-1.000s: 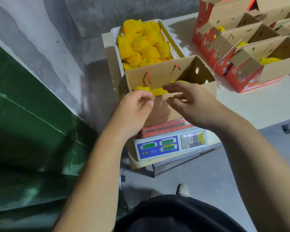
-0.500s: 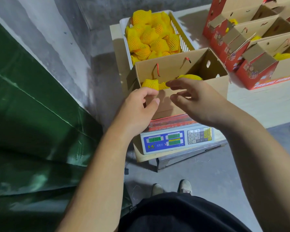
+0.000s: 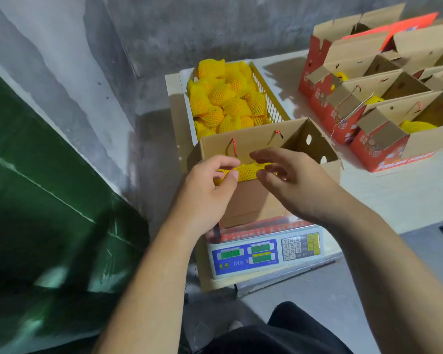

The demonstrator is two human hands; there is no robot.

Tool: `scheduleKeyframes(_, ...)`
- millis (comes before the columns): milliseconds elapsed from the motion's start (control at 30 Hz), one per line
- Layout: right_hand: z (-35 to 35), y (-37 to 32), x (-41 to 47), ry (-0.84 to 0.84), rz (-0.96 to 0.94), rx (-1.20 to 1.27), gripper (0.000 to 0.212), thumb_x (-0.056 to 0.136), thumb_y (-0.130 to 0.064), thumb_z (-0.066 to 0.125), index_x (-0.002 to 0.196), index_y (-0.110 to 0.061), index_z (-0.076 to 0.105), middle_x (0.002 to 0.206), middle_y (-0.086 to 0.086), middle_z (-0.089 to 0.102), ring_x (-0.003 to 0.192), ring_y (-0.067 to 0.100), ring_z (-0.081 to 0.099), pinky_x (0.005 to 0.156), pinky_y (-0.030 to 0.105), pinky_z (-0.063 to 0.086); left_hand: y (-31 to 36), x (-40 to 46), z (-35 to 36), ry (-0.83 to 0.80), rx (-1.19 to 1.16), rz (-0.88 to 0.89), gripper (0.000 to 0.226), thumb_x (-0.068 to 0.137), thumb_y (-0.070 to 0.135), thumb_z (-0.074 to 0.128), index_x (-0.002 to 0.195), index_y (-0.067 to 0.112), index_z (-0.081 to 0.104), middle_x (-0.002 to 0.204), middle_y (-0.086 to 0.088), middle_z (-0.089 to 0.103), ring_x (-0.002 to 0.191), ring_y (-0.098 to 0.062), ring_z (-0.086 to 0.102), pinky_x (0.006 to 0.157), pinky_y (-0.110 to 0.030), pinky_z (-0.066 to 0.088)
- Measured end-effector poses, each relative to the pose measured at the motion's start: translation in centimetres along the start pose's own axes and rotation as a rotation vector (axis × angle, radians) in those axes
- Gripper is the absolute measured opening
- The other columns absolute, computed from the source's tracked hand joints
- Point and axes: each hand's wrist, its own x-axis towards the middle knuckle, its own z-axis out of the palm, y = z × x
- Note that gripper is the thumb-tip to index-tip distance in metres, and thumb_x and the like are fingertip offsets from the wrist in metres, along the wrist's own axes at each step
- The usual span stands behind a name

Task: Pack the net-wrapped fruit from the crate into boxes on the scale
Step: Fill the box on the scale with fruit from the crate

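Here the left hand [image 3: 210, 185] hovers at the near rim of the open cardboard box [image 3: 256, 200], its thumb and curled fingers closed on the yellow net of a wrapped fruit [image 3: 246, 171] that lies just inside that rim. The right hand [image 3: 292, 180] is just beside it on the other side of the same fruit, fingers loosely bent and spread apart, the fingertips close to the net; whether they actually touch it cannot be told. The box stands on the platform of a digital scale [image 3: 266, 251], whose blue panel with green displays and keypad faces the person. Directly behind the box, touching or nearly so, is the yellow plastic crate [image 3: 271, 103], heaped with more net-wrapped fruit [image 3: 225, 98]. To the right on the pale table [image 3: 399, 190] stand several red printed boxes [image 3: 379, 146] with flaps open, some showing yellow fruit inside. A green tarpaulin [image 3: 36, 200] lies along the grey wall at the left.
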Motion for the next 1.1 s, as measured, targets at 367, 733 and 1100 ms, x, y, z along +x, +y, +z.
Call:
scheduleKeyframes(367,-5.2,5.5,11.6,0.052,-0.012,-0.054,0.033,0.099,-0.022,0.058,0.130,-0.030,0.066,0.121,-0.015,0.068,0.107,0.011,0.067,0.093,0.040,0.055,0.8,15.0,1.6,-0.054,0.125,-0.002,0.020,0.105,0.032,0.062,0.122,0.034,0.071,0.117,0.017,0.070,0.111,-0.006,0.067,0.089,-0.029,0.055)
scheduleKeyframes(733,-3.8,17.4,36.1,-0.410,0.063,-0.595,0.075,0.095,-0.027,0.063,0.159,-0.017,0.026,0.150,0.021,0.044,0.132,0.044,0.050,0.106,0.049,0.047,-4.9,34.0,7.6,-0.297,0.463,-0.530,0.068,0.101,0.038,0.064,0.159,0.014,0.037,0.157,-0.014,0.047,0.136,-0.032,0.054,0.109,-0.040,0.047)
scheduleKeyframes(1100,4.5,23.6,43.0,-0.390,-0.024,-0.655,0.106,0.066,-0.088,0.063,0.149,-0.034,0.024,0.147,0.005,0.036,0.136,0.047,0.027,0.098,0.064,0.044,-10.5,36.0,10.9,-0.303,0.777,-0.746,0.087,0.088,0.042,0.081,0.152,0.021,0.026,0.151,-0.014,0.021,0.134,-0.046,0.048,0.105,-0.052,0.048)
